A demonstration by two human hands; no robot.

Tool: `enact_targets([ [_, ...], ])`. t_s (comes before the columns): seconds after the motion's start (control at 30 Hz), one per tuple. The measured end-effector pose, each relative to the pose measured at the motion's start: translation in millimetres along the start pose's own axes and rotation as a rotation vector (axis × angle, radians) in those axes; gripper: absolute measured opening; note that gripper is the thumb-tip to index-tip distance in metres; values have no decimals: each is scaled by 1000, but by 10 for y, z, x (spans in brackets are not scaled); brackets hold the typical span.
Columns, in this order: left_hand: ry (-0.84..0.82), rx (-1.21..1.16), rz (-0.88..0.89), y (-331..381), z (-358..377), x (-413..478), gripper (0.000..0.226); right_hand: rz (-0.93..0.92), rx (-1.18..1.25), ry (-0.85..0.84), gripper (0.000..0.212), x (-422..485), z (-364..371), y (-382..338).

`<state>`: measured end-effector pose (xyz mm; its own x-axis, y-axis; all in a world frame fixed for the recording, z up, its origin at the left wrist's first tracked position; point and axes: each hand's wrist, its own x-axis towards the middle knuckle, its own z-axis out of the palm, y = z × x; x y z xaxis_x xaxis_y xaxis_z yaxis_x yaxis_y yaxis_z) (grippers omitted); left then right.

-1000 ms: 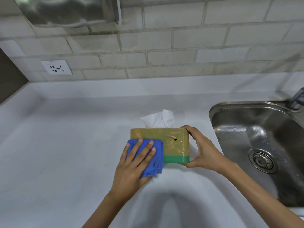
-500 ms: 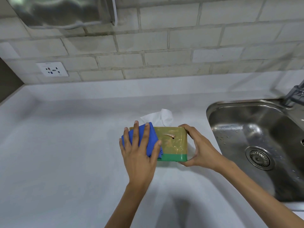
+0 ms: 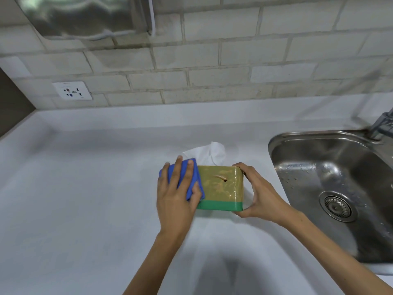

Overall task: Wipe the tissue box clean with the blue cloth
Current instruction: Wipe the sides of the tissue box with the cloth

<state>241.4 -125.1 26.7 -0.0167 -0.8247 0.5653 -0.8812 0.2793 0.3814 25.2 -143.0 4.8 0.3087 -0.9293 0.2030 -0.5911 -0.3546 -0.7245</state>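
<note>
The left hand (image 3: 177, 201) pressed the cloth (image 3: 191, 179), fingers spread, against the box's (image 3: 221, 188) left end; the right hand (image 3: 258, 195) gripped its right end.

A pale countertop (image 3: 85, 188) meets a brick-tiled wall (image 3: 234, 67) bearing a socket (image 3: 72, 91), beside a steel sink (image 3: 331, 179).

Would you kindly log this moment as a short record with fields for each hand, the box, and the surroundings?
left hand: presses folded blue cloth flat against box's left end
right hand: grips box's right end
box: gold tissue box with green base band, on white countertop
tissue: white tissue sticking out of top
right of box: stainless steel sink
wall: white power socket
</note>
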Motion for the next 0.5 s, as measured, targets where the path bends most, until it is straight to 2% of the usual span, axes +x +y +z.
enact_targets([
  [0.2, -47, 120, 308, 117, 127, -171, 47, -11, -5, -2, 98, -7, 7, -11],
  [0.27, -25, 134, 314, -43, 100, -197, 47, -3, 4, -7, 96, -5, 3, -10],
  [0.4, 19, 120, 191, -6, 77, 14, 47, 19, 20, 3, 95, -3, 6, -13],
  [0.5, -4, 100, 270, 200, 137, 4, 46, 13, 17, 5, 95, 9, -6, -16],
])
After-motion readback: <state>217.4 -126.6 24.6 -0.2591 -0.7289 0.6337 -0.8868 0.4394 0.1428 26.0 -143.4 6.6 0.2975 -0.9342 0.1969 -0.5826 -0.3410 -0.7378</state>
